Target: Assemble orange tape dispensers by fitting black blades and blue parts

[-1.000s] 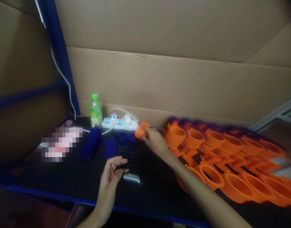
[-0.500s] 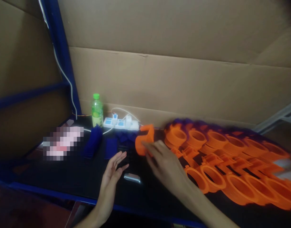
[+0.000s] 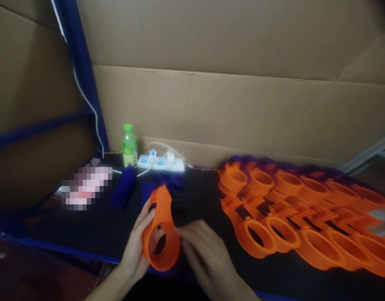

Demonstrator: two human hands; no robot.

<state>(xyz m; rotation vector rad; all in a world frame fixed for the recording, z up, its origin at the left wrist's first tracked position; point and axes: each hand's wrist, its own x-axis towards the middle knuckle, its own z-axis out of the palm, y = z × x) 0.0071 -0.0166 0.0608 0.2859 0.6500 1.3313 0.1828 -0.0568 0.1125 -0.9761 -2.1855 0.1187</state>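
An orange plastic tape dispenser, a round ring body with an angled arm, is held up over the black table. My left hand is closed around its left side, with the fingers partly hidden behind it. At the ring's right edge is my right hand, its fingers apart and somewhat blurred. One fingertip meets the rim in view; whether it presses on it I cannot tell. To the right lie several more orange dispensers in rows.
Behind the held piece are a dark blue block-like object, a white power strip with plugs, and a green-capped bottle. A cardboard wall closes off the back, and a blue post stands at left.
The orange dispenser has come nearer and turned, passing from my right hand into my left. My right hand has moved down. The small silvery piece on the table is now out of sight.
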